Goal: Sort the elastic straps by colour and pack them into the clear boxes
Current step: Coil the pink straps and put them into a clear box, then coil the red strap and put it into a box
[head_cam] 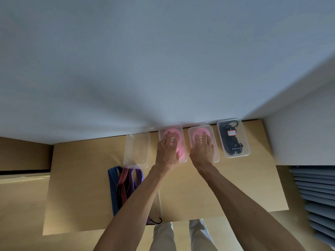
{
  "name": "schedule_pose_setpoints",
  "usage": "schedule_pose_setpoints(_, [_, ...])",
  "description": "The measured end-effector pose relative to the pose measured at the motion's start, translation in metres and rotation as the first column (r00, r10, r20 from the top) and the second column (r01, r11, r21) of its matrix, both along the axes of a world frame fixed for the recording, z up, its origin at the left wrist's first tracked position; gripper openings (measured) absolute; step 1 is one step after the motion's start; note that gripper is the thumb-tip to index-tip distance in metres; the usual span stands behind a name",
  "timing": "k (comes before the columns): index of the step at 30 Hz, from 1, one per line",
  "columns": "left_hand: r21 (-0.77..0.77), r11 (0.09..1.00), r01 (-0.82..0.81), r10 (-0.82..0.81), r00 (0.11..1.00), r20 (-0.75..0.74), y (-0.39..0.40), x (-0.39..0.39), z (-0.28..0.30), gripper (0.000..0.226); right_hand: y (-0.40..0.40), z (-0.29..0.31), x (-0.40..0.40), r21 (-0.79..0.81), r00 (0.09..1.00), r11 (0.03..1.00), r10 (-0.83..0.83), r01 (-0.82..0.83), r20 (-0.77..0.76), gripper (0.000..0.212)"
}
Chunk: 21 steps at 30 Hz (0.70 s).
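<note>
Both our hands lie flat with fingers straight and slightly spread. Our left hand (167, 153) presses on the clear rectangular plastic box holding coiled pink straps (173, 144) at centre frame, and our right hand (203, 151) presses on the neighbouring clear box of pink straps (204, 142) just to its right. Neither hand grips anything; palms and fingers simply bear down on the lids.

We judge the step in hand to be seating these two lids. To do it well, we should press evenly over the middle first, then run our fingertips along each rim so every edge catches, keeping the boxes square against the wall so they do not slide on the light wooden table (235, 187). Whether the lids are already fully closed we cannot tell.

Further right, a clear box with black straps and a red-edged label (233, 138) stands apart. Left of centre, an empty clear box (137, 151) waits, its near edge touching the loose pile of blue striped, red striped and purple elastic straps (125, 185) at lower left. Those remain to be sorted.
</note>
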<state>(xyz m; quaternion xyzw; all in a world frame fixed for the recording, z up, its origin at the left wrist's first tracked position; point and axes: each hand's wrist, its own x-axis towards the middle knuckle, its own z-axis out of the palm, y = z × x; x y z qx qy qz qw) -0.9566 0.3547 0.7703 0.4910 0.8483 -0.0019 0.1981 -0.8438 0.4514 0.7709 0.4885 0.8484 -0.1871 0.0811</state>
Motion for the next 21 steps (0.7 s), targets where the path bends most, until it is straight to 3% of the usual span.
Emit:
schedule_pose_setpoints(2, [0.016, 0.998, -0.055, 0.055, 0.998, -0.013, 0.0, 0.007, 0.0, 0.063, 0.001, 0.002, 0.004, 0.018, 1.0, 1.0, -0.023, 0.023, 0.02, 0.051])
schedule_pose_setpoints(6, [-0.013, 0.999, -0.04, 0.04, 0.999, 0.007, -0.003, 0.012, -0.008, 0.06, 0.004, -0.002, 0.013, -0.075, 0.994, 0.997, 0.037, -0.029, 0.104, 0.073])
schedule_pose_setpoints(11, [0.012, 0.997, -0.072, 0.072, 0.997, 0.035, -0.008, 0.016, -0.001, 0.056, -0.002, 0.002, 0.011, -0.052, 1.0, 0.999, 0.011, -0.01, 0.019, 0.06])
schedule_pose_setpoints(16, [0.135, 0.952, -0.274, 0.259, 0.959, 0.119, -0.041, 0.028, 0.023, 0.044, -0.037, 0.017, 0.004, -0.141, 0.979, 0.982, 0.102, -0.128, -0.176, 0.038])
schedule_pose_setpoints(21, [0.15, 0.863, -0.482, 0.465, 0.875, 0.133, -0.095, 0.023, 0.043, 0.024, -0.086, 0.038, -0.018, -0.294, 0.97, 0.935, 0.149, -0.201, -0.19, 0.037])
